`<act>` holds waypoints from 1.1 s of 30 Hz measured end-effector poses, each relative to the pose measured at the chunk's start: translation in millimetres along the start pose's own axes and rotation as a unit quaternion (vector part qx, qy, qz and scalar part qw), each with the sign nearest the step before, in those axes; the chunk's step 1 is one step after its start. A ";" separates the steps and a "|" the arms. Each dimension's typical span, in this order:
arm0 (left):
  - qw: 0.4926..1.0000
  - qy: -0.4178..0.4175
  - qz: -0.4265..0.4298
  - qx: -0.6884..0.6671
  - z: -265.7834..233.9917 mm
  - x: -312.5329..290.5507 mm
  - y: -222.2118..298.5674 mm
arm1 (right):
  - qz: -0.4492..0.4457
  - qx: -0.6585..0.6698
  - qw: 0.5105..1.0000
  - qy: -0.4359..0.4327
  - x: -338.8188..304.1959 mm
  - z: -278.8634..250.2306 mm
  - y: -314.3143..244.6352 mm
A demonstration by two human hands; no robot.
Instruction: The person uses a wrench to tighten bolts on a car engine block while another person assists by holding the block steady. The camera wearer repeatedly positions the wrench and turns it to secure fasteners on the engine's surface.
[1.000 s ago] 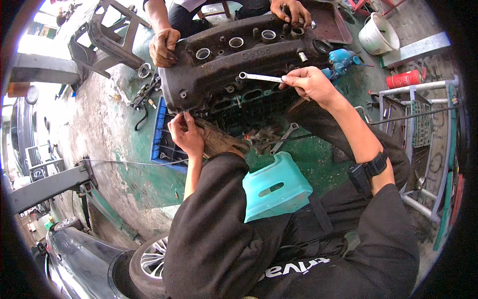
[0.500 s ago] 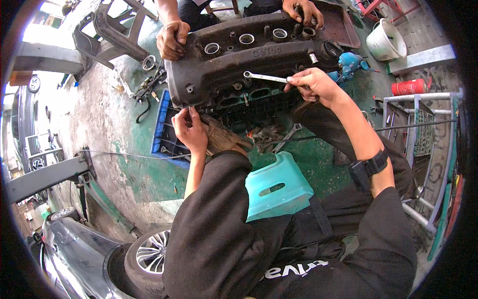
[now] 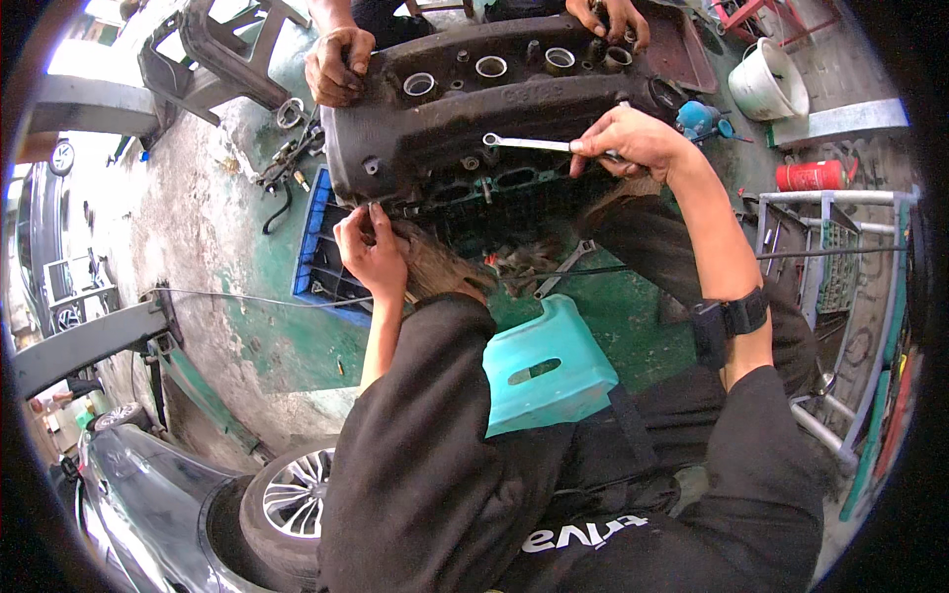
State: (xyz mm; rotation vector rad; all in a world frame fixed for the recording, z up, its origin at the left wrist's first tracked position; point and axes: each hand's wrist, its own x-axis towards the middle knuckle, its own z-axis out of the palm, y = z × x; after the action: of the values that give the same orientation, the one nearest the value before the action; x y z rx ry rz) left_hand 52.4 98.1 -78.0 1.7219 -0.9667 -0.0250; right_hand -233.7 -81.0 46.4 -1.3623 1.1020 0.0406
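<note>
A dark, oily engine cover [image 3: 435, 124] with round ringed holes along its top sits on an engine block [image 3: 484, 188]. My right hand [image 3: 633, 146] is closed round a silver wrench [image 3: 529, 144], whose ring end points left above the front of the cover. Down at the cover's near left corner, my left hand [image 3: 371, 252] has thumb and finger pinched together by the lower edge. Whatever they may hold there is too small to make out. Across from me, another person's hands rest on the cover: one hand [image 3: 338, 65] at its far left, the other hand [image 3: 611, 22] at its far right.
Below the engine stands a turquoise plastic stool [image 3: 583, 361], with another wrench [image 3: 568, 267] on the floor beyond it. A blue crate [image 3: 314, 237] lies left. To the right are a white bucket [image 3: 768, 84], a red cylinder [image 3: 816, 176] and a metal rack [image 3: 840, 198]. A car wheel [image 3: 295, 494] is lower left.
The wrench has turned slightly and my right hand has risen a little. My left hand stays at the cover's corner. The view has shifted slightly.
</note>
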 end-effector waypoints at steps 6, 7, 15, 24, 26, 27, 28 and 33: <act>1.000 -0.004 -0.015 0.006 0.0 0.0 -1.0 | 0.039 0.095 0.994 0.022 -11.3 31.0 13.0; 1.000 -0.002 -0.011 0.007 0.2 -0.3 -2.0 | 0.027 0.122 0.992 0.013 -15.7 39.4 13.5; 0.999 -0.008 0.030 -0.018 1.5 -3.3 -15.7 | -0.010 0.533 0.845 -0.039 34.5 198.8 -20.7; 0.999 -0.020 0.018 -0.031 1.7 -2.5 -13.2 | -0.072 0.728 0.673 -0.114 58.7 199.5 -64.4; 0.997 0.001 0.073 -0.035 1.7 -1.9 -11.5 | -0.052 0.689 0.706 -0.154 35.9 192.8 -38.2; 0.999 -0.005 0.029 -0.020 0.9 -1.7 -10.4 | -0.041 0.650 0.741 -0.166 24.4 185.7 -22.9; 1.000 -0.009 -0.019 -0.001 1.2 -1.4 -9.4 | -0.036 0.608 0.770 -0.187 13.9 178.0 -8.3; 1.000 0.010 0.023 -0.002 1.7 -1.3 -6.2 | -0.006 0.380 0.911 -0.160 -15.0 166.0 34.2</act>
State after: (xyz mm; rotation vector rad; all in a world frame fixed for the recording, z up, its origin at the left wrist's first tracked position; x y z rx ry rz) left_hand 54.4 97.9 -84.3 1.6937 -0.9903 0.0196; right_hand -163.1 66.9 0.5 -0.6261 0.7083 -0.1565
